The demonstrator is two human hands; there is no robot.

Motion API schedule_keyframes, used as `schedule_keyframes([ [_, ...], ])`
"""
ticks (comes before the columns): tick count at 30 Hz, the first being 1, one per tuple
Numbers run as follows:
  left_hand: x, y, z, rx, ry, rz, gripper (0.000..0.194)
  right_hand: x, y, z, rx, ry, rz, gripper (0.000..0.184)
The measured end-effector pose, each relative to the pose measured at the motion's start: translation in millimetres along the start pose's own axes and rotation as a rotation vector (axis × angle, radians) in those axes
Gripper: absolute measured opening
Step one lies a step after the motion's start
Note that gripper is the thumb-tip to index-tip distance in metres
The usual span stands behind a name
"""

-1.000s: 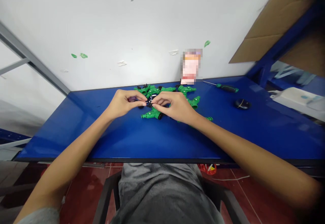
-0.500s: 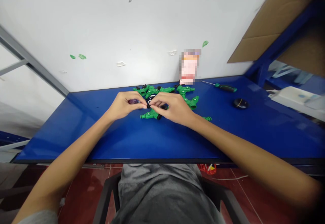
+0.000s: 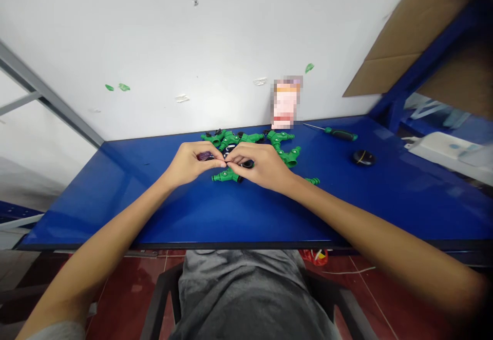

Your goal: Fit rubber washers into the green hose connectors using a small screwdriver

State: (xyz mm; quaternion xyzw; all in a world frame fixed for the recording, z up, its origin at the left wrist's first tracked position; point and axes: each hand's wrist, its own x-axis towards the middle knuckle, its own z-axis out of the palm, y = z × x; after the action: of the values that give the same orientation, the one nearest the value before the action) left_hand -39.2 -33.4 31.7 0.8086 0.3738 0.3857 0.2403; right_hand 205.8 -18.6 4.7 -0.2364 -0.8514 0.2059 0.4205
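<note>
Over the middle of the table, my left hand (image 3: pixel 188 164) and my right hand (image 3: pixel 260 164) meet fingertip to fingertip. Both are closed in a pinch on a small black piece, now almost wholly hidden by the fingers. Just below the fingertips lies a green plastic hose fitting (image 3: pixel 223 175) with a black end. Behind my left fingers shows a dark purple thing (image 3: pixel 207 155), partly covered. Several more green branched fittings (image 3: pixel 289 156) lie behind and to the right of my hands. A black ring-like part (image 3: pixel 247 164) shows under my right fingers.
A green-and-black screwdriver (image 3: pixel 341 134) lies at the back right of the blue table (image 3: pixel 239 216). Nearer stands a round black object (image 3: pixel 363 157) with a band across it. A blurred pink-and-white packet (image 3: pixel 284 106) leans on the wall.
My fingertips have closed further together, and the small black piece between them shows less. The view has shifted slightly; the things on the table have not moved.
</note>
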Motion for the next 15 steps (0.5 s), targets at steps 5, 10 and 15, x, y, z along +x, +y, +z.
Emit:
schedule_keyframes([
  [5, 0.4, 1.8, 0.6, -0.051, -0.023, -0.118, 0.036, -0.8, 3.3, 2.6, -0.020, 0.020, -0.066, 0.010],
  [10, 0.8, 2.7, 2.1, -0.054, -0.003, -0.156, 0.034, -2.0, 7.0, 4.5, 0.008, 0.033, -0.048, 0.009],
  [15, 0.7, -1.2, -3.1, -0.125, -0.045, -0.192, 0.037, -0.7, 2.6, 3.1, 0.014, 0.068, -0.076, 0.008],
])
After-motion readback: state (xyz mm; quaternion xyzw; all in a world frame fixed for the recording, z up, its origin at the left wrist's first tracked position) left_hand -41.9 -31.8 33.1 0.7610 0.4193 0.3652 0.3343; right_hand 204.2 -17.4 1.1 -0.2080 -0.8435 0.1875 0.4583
